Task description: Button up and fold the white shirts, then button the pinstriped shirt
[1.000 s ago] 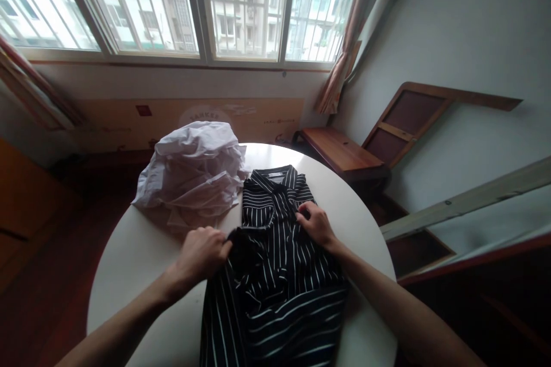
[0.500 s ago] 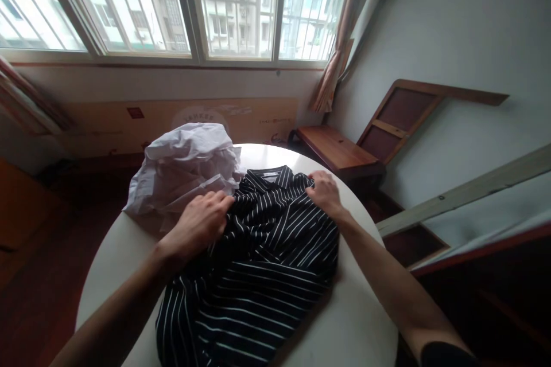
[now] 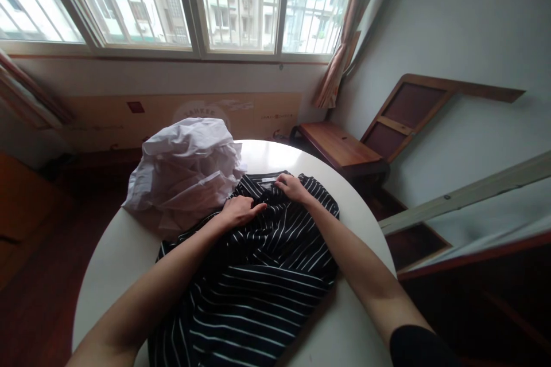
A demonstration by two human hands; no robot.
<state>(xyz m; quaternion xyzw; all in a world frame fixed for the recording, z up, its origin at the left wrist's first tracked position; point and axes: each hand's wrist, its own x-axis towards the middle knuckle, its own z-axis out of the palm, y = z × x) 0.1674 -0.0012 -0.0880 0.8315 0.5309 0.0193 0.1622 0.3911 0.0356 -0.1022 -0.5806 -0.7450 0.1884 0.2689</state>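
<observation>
Toward the far edge of the table (image 3: 344, 332), the shirt (image 3: 258, 292) points lengthwise, collar (image 3: 251, 186) first. Right hand (image 3: 293, 188) pinches collar; left hand (image 3: 237, 212), I can't tell.

Looking forward and down from head height, ranging over the round white table (image 3: 107, 275). Facing the barred window (image 3: 195, 17) along the top edge, and viewing the left hand (image 3: 241, 211) and right hand (image 3: 291, 188) from close by, just below mid-frame.

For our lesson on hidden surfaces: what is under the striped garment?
The striped garment lies on the white table, visible around it; whatever else is beneath is covered.
</observation>
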